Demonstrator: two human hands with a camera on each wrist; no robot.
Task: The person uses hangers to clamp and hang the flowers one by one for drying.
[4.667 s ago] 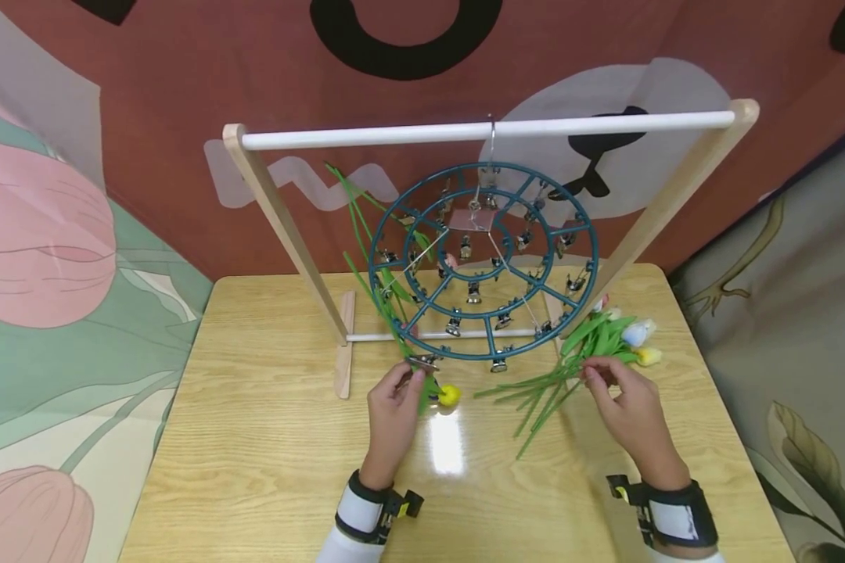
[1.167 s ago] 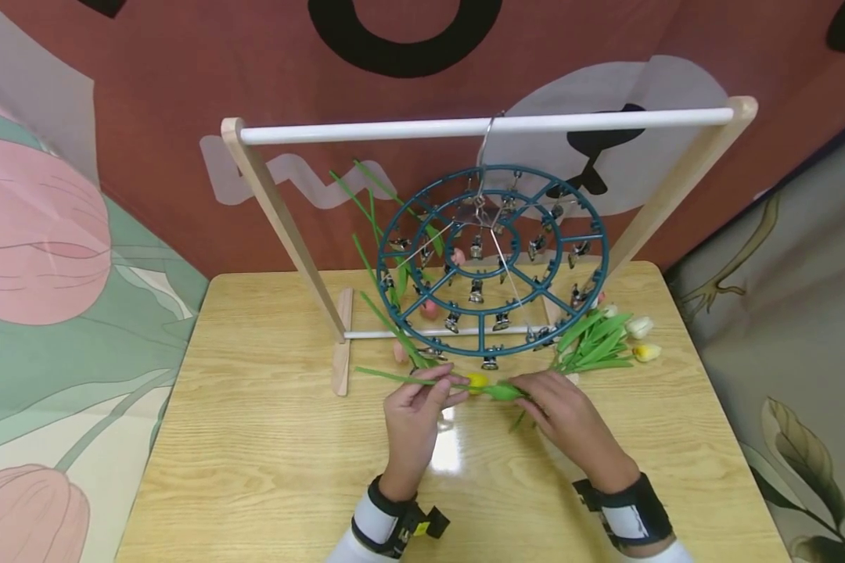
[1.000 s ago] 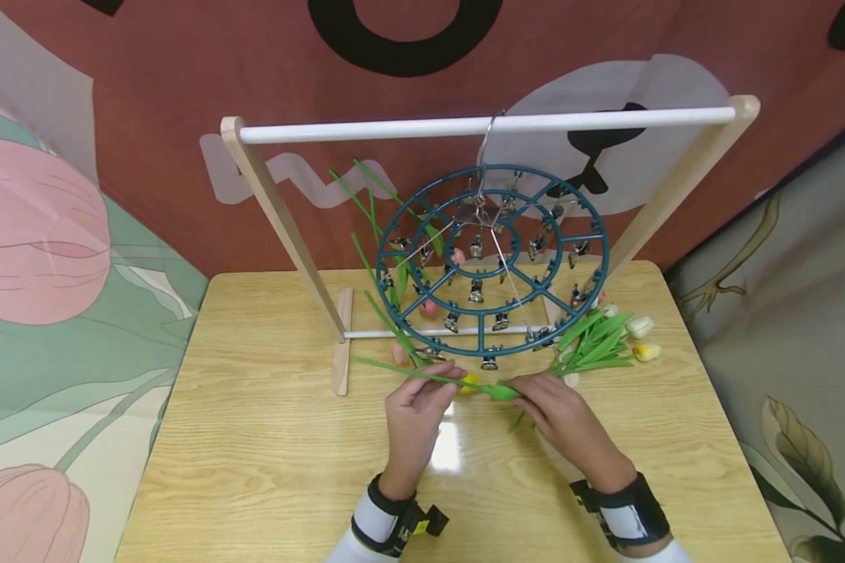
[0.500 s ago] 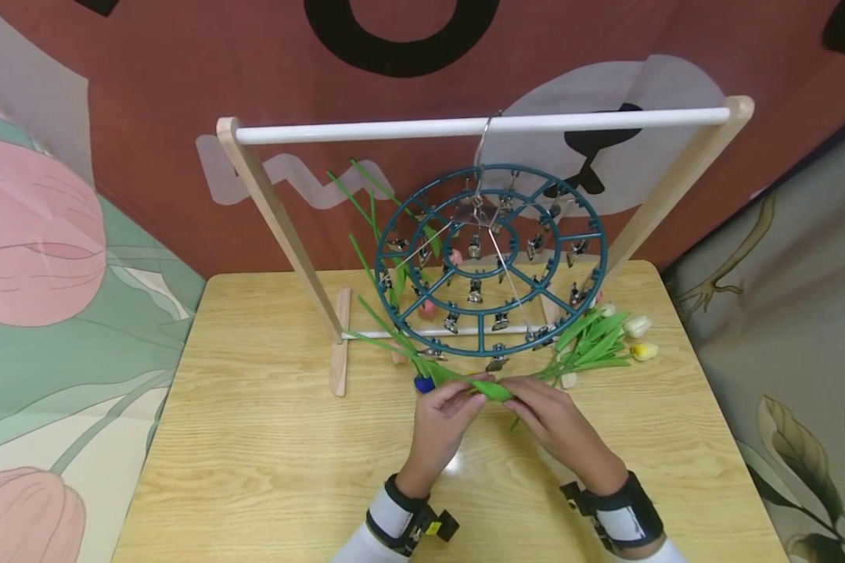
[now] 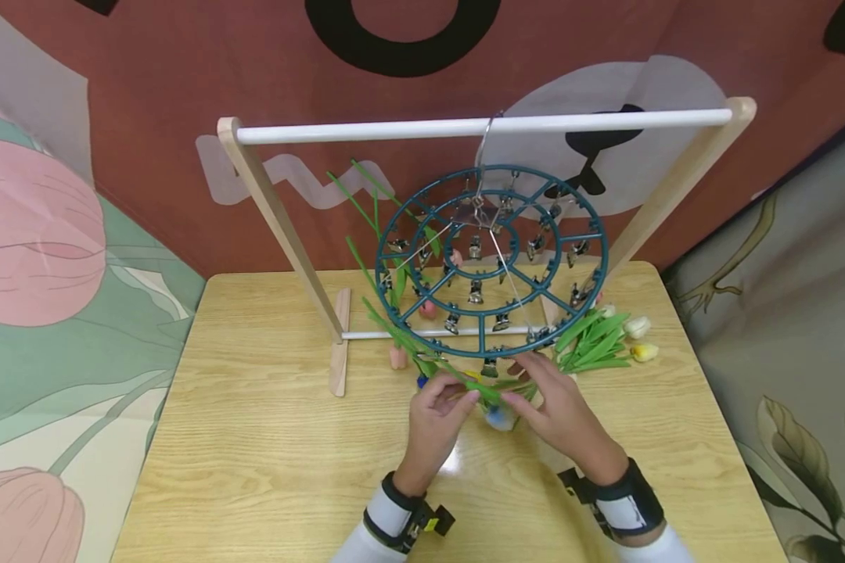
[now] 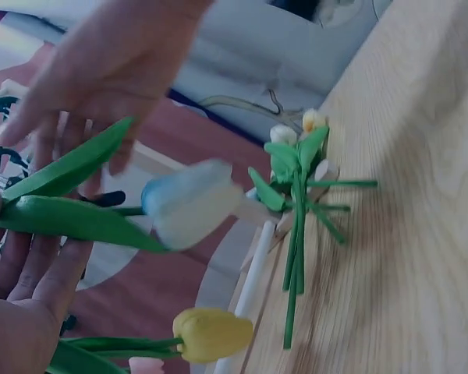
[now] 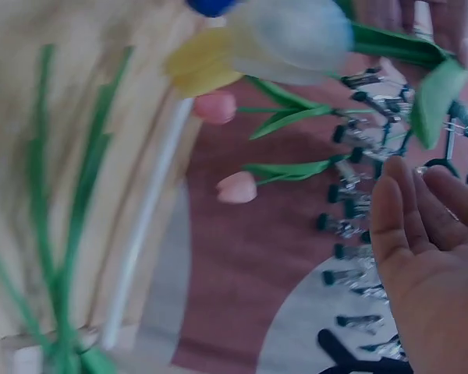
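A pale blue tulip (image 5: 498,418) (image 6: 191,202) with a green stem hangs head down just below the front rim of the teal round clip hanger (image 5: 601,266). My left hand (image 5: 458,391) pinches its stem and a leaf (image 6: 78,220). My right hand (image 5: 528,383) is beside it with fingers stretched out (image 6: 101,78), touching the upper leaf near a metal clip (image 5: 490,367). Its palm (image 7: 429,257) faces the clips and holds nothing. A yellow tulip (image 6: 210,333) (image 7: 203,62) hangs close under the blue one.
The hanger hooks onto the white rod (image 5: 479,127) of a wooden rack on the table (image 5: 267,453). Other tulips hang clipped at its left side, a pink one (image 5: 397,357) lowest. A bundle of loose tulips (image 5: 595,344) lies to the right.
The right hand took a tulip from the bundle and brought it left to the left hand. Both hands have since raised it to the hanger's front rim, and its head now hangs down.
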